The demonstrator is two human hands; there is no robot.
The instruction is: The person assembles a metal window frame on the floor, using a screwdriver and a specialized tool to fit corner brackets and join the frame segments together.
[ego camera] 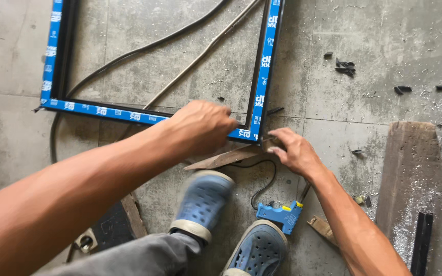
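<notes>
A dark metal frame [262,76] covered in blue protective tape lies flat on the concrete floor. My left hand [200,128] rests closed on its near bottom rail, close to the right corner, apparently gripping it. My right hand [292,149] touches the frame's outer corner with its fingertips, next to a flat brown wooden wedge [221,158] that lies under the corner. What the right fingers pinch, if anything, is hidden.
Black and grey cables [180,66] cross inside the frame. A blue power tool [281,214] lies by my blue clogs [203,204]. A worn wooden plank [410,179] dusted with metal shavings lies at right, with black offcuts [345,66] scattered beyond. A socket block [85,240] sits at lower left.
</notes>
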